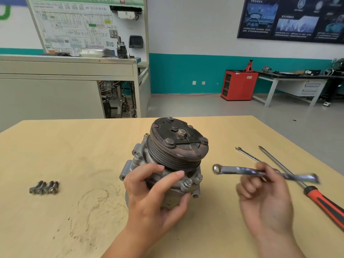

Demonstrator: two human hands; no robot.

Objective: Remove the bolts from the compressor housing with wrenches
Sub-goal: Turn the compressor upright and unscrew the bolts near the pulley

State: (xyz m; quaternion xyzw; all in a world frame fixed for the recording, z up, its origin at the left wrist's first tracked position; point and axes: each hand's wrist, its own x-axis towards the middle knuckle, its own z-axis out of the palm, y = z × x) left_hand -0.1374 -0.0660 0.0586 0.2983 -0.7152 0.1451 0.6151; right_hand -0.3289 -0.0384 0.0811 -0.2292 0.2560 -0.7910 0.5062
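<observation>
The compressor [167, 159] stands on the wooden table [74, 146], its rusty pulley face tilted up and away from me. My left hand [154, 194] grips the grey housing from the near side, thumb and fingers curled round it. A bolt head [187, 182] sticks out of the housing flange just right of my thumb. My right hand [266, 194] pinches a shiny combination wrench [260, 172] near its middle, ring end pointing left towards the compressor, a little apart from it. Several removed bolts [44, 187] lie together at the left of the table.
A smaller open-end wrench [246, 154] and a long screwdriver with a red and black handle [307, 185] lie on the table right of my right hand. Beyond the table's far edge are a grey training bench, a red cabinet and a workbench.
</observation>
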